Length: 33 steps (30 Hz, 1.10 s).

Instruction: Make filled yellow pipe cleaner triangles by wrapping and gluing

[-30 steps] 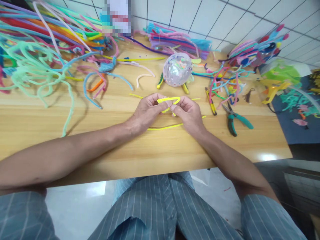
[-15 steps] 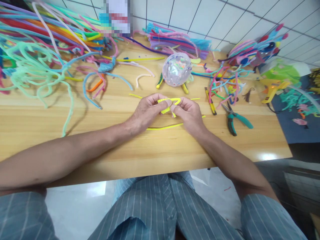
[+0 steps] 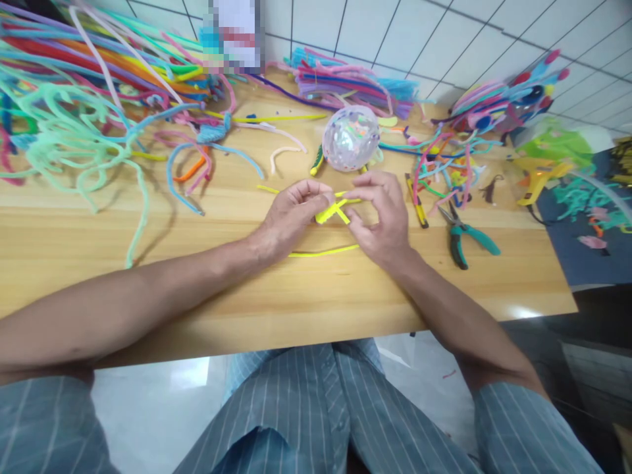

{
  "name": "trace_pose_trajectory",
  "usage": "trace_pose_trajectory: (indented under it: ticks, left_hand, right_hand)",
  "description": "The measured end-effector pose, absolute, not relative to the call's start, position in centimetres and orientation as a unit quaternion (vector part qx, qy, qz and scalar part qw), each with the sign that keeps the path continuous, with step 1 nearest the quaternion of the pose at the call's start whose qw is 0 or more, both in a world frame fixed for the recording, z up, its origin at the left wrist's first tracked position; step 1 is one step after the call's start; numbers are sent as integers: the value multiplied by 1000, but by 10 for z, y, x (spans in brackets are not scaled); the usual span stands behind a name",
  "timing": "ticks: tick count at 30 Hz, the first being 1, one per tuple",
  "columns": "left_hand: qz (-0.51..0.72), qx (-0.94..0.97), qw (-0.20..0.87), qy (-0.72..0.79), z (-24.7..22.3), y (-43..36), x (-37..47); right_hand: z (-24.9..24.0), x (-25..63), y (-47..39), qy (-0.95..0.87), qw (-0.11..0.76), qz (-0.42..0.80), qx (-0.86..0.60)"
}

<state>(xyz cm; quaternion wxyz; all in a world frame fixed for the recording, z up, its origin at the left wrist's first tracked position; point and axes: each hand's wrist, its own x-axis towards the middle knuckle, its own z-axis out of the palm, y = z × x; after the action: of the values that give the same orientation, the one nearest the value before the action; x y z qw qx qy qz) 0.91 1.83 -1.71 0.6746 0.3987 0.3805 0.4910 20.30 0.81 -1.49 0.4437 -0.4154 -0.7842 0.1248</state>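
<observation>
My left hand [image 3: 299, 214] pinches a folded yellow pipe cleaner [image 3: 326, 214] between thumb and fingers, just above the tabletop. Its free ends point right and cross one another. Around those ends, the thumb and fingers of my right hand [image 3: 379, 214] are spread apart; the fingertips are close to the yellow ends, and whether they touch is unclear. Below both hands a straight yellow pipe cleaner [image 3: 323, 252] lies on the wood. Another yellow strand [image 3: 267, 189] sticks out behind my left hand, its remainder hidden.
Beyond my hands stands a clear ball with coloured specks [image 3: 351, 137]. Pliers [image 3: 461, 236] and a yellow cutter knife [image 3: 417, 201] lie to the right, near a yellow glue gun [image 3: 539, 176]. Tangled green pipe cleaners [image 3: 79, 141] spread at left; a bundle [image 3: 353, 84] lies by the tiled wall.
My right hand has let go of the yellow pipe cleaner and spread its fingers. The loop at the right has opened into crossing ends. My left hand keeps its pinch.
</observation>
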Motion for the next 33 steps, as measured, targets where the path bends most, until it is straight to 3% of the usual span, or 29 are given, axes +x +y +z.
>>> trace_pose_trajectory:
  ticks: [4,9,23,33]
  left_hand:
    - [482,391,699,354,-19,18,9]
    - [444,407,717,351,-18,16,10]
    - [423,553,619,363,-19,13,6]
    - [413,538,622,392,-16,14,6]
  right_hand:
    - [-16,205,9,-833,393,72,-383]
    - [-13,201,8,-832,402,82,-373]
    - [-3,197,11,-641,446,419,-464]
    - [-2,196,11,-623,444,437,-472]
